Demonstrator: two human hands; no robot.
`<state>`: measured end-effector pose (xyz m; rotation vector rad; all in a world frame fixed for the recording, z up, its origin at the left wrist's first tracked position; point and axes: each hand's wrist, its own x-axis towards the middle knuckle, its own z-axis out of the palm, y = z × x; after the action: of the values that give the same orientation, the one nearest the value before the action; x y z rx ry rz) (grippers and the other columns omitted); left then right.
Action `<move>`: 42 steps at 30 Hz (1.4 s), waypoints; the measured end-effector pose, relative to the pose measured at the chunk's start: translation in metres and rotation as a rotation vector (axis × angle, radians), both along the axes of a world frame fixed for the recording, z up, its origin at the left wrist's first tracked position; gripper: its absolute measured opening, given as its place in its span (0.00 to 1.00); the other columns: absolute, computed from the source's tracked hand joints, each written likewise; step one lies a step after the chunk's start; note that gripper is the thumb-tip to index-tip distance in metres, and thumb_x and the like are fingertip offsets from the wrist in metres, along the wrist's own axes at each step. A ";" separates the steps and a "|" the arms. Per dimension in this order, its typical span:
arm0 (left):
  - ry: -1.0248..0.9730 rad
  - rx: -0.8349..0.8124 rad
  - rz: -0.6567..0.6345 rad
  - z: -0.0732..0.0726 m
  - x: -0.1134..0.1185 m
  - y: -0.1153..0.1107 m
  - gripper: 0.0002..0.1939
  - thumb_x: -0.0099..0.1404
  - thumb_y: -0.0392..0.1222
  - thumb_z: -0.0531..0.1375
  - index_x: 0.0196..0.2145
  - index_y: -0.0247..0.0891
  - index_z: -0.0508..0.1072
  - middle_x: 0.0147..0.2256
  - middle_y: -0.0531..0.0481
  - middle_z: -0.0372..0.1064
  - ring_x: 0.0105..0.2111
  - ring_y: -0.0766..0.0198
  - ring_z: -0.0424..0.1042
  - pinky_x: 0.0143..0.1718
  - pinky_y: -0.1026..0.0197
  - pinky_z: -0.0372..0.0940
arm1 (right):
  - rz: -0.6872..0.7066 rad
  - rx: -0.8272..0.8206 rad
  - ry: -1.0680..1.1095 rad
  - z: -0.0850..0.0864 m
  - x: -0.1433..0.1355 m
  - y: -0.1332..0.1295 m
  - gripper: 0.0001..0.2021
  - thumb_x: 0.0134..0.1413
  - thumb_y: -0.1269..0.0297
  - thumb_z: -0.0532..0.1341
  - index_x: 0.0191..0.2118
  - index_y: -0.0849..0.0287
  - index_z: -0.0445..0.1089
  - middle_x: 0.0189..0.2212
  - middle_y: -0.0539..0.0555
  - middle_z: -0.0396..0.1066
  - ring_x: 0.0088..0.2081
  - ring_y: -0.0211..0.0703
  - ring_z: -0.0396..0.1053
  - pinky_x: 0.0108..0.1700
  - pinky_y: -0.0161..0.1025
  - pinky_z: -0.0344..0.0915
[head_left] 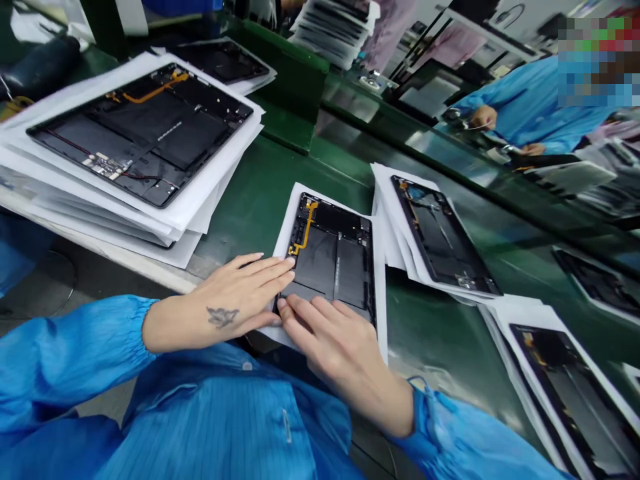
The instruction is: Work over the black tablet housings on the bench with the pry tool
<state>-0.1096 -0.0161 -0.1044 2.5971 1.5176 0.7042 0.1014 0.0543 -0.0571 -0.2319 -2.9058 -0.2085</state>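
An opened tablet [317,263] lies in front of me on a white sheet [381,300], its black batteries and an orange ribbon cable [309,227] showing. My left hand [245,293] lies along the tablet's left edge, fingers stretched out and touching the rim. My right hand [335,333] rests across the tablet's near end, its fingers bent and the index fingertip at the lower left corner. Under the right palm the near edge of the tablet is hidden. Neither hand is wrapped round anything.
At the left stands a stack of white sheets [200,220] with another opened tablet [150,133] on top. More tablets on sheets, such as one tablet [445,233], lie to the right on the green bench [425,333]. Across it, a co-worker in blue [530,100] handles something.
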 end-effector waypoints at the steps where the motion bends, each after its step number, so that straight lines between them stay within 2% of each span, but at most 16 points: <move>1: -0.007 0.008 -0.005 0.001 -0.001 -0.001 0.27 0.77 0.48 0.52 0.66 0.28 0.59 0.66 0.39 0.59 0.67 0.56 0.58 0.69 0.50 0.53 | 0.002 -0.072 0.031 0.000 0.003 0.001 0.15 0.71 0.73 0.49 0.45 0.62 0.74 0.39 0.57 0.78 0.32 0.42 0.67 0.31 0.41 0.60; 4: -0.052 0.064 0.002 0.003 -0.005 -0.006 0.23 0.77 0.43 0.53 0.63 0.29 0.63 0.63 0.38 0.64 0.64 0.55 0.63 0.65 0.50 0.61 | -0.099 -0.310 0.281 -0.001 0.015 -0.003 0.14 0.68 0.73 0.55 0.54 0.59 0.70 0.44 0.57 0.76 0.38 0.42 0.71 0.38 0.39 0.67; 7: -0.079 0.163 0.002 0.002 -0.005 -0.013 0.16 0.75 0.35 0.52 0.57 0.30 0.68 0.56 0.38 0.72 0.57 0.55 0.71 0.56 0.53 0.70 | -0.372 -0.528 0.654 -0.004 0.024 -0.017 0.22 0.62 0.70 0.65 0.60 0.52 0.68 0.33 0.50 0.72 0.32 0.39 0.68 0.35 0.37 0.66; 8: -0.071 0.193 -0.007 0.001 -0.004 -0.015 0.15 0.75 0.32 0.52 0.56 0.30 0.70 0.54 0.38 0.73 0.55 0.55 0.73 0.54 0.54 0.71 | -0.451 -0.621 0.768 -0.005 0.026 -0.022 0.20 0.63 0.68 0.65 0.60 0.50 0.70 0.28 0.48 0.68 0.29 0.38 0.66 0.32 0.37 0.65; 10: -0.038 0.252 -0.025 0.000 -0.003 -0.017 0.15 0.74 0.29 0.51 0.54 0.28 0.71 0.51 0.38 0.75 0.53 0.55 0.75 0.51 0.55 0.73 | -0.506 -0.841 0.905 -0.008 0.027 -0.027 0.13 0.69 0.61 0.58 0.55 0.49 0.74 0.22 0.46 0.63 0.26 0.38 0.63 0.31 0.37 0.64; 12: 0.003 0.317 -0.042 0.000 -0.001 -0.018 0.14 0.74 0.28 0.51 0.52 0.27 0.72 0.49 0.37 0.76 0.51 0.55 0.76 0.49 0.55 0.74 | -0.443 -0.972 0.879 -0.011 0.027 -0.029 0.21 0.73 0.52 0.49 0.49 0.51 0.78 0.25 0.51 0.68 0.31 0.42 0.68 0.36 0.41 0.67; 14: 0.046 0.380 -0.057 0.000 0.000 -0.017 0.14 0.74 0.28 0.50 0.50 0.25 0.73 0.48 0.36 0.76 0.49 0.54 0.77 0.48 0.55 0.75 | -0.374 -0.940 0.783 -0.015 0.027 -0.028 0.30 0.72 0.44 0.42 0.45 0.53 0.80 0.31 0.55 0.72 0.36 0.45 0.70 0.38 0.44 0.68; 16: 0.078 0.424 -0.075 0.001 0.000 -0.017 0.14 0.74 0.28 0.50 0.50 0.24 0.73 0.48 0.35 0.76 0.48 0.52 0.78 0.47 0.54 0.75 | -0.309 -0.816 0.728 -0.020 0.027 -0.030 0.28 0.71 0.45 0.46 0.44 0.56 0.78 0.34 0.57 0.74 0.37 0.46 0.70 0.37 0.44 0.67; 19: 0.093 0.437 -0.075 0.002 0.001 -0.017 0.14 0.74 0.28 0.50 0.48 0.23 0.74 0.49 0.33 0.76 0.48 0.51 0.78 0.47 0.53 0.76 | -0.212 -0.640 0.681 -0.030 0.025 -0.035 0.09 0.69 0.66 0.58 0.49 0.58 0.74 0.34 0.56 0.74 0.35 0.44 0.70 0.37 0.43 0.68; 21: 0.091 0.421 -0.068 0.002 0.003 -0.017 0.14 0.74 0.28 0.50 0.47 0.24 0.74 0.49 0.33 0.75 0.49 0.51 0.77 0.50 0.53 0.75 | -0.193 -0.537 0.639 -0.036 0.022 -0.039 0.13 0.63 0.77 0.60 0.50 0.59 0.72 0.34 0.56 0.74 0.35 0.44 0.71 0.37 0.42 0.69; 27: 0.060 0.395 -0.068 0.000 0.008 -0.015 0.14 0.73 0.28 0.49 0.46 0.25 0.74 0.49 0.35 0.76 0.51 0.52 0.76 0.51 0.54 0.74 | -0.213 -0.394 0.622 -0.040 0.020 -0.043 0.16 0.59 0.83 0.61 0.50 0.63 0.72 0.34 0.58 0.75 0.38 0.46 0.71 0.40 0.44 0.71; 34: 0.034 0.365 -0.040 0.001 0.011 -0.016 0.16 0.72 0.27 0.48 0.50 0.24 0.73 0.48 0.35 0.76 0.51 0.53 0.76 0.51 0.52 0.75 | -0.314 -0.354 0.631 -0.044 0.033 -0.046 0.17 0.58 0.84 0.60 0.49 0.61 0.72 0.35 0.58 0.75 0.38 0.47 0.71 0.40 0.45 0.71; 39: 0.088 0.349 -0.009 0.003 0.018 -0.018 0.16 0.73 0.27 0.50 0.51 0.25 0.73 0.48 0.34 0.76 0.50 0.52 0.76 0.50 0.51 0.74 | -0.402 -0.475 0.696 -0.039 0.046 -0.050 0.19 0.58 0.83 0.61 0.50 0.55 0.74 0.37 0.55 0.75 0.38 0.48 0.74 0.42 0.46 0.72; 42: 0.181 0.401 0.043 0.002 0.026 -0.020 0.15 0.73 0.30 0.51 0.52 0.27 0.73 0.47 0.33 0.76 0.48 0.50 0.77 0.48 0.49 0.74 | -0.413 -0.640 0.707 -0.030 0.041 -0.042 0.15 0.61 0.78 0.61 0.49 0.53 0.75 0.40 0.54 0.77 0.41 0.47 0.75 0.44 0.44 0.72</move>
<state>-0.0832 -0.0359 -0.1020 2.9994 1.6301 0.8805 0.1421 0.0125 -0.0876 -0.8155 -2.1011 0.6239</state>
